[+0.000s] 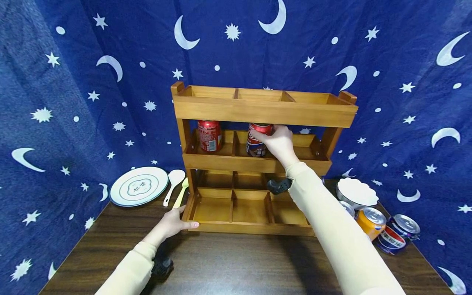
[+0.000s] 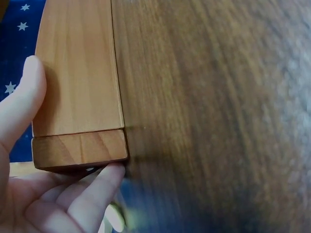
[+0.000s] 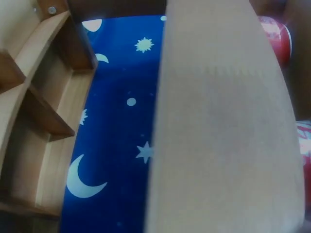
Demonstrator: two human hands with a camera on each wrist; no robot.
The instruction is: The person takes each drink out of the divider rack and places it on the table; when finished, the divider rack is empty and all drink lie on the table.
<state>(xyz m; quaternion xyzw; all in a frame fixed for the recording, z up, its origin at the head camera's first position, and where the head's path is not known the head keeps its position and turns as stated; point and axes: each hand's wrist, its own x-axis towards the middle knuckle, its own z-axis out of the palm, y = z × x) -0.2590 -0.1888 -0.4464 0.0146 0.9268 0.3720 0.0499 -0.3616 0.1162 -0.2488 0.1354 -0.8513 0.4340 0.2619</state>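
A three-tier wooden rack (image 1: 228, 159) with divided compartments stands on the table. On its middle tier, my right hand (image 1: 278, 141) grips a red soda can (image 1: 257, 141) with a dark lower part, in the centre compartment. Another red soda can (image 1: 209, 136) stands upright in the left compartment of that tier. My left hand (image 1: 173, 223) holds the rack's lower left front corner, thumb at the front. In the left wrist view, thumb and fingers lie on different sides of the wooden corner (image 2: 80, 148). The right wrist view is mostly filled by a board (image 3: 223, 121) of the rack; the hand is hidden there.
Left of the rack lie a white plate (image 1: 121, 186), a white spoon (image 1: 173, 182) and a pale green spoon (image 1: 180, 194). At the right are a white bowl (image 1: 357, 191), an orange can (image 1: 370, 223), a dark blue can (image 1: 396, 233) and a partly hidden can (image 1: 347, 208). A starry blue curtain (image 1: 236, 49) hangs behind.
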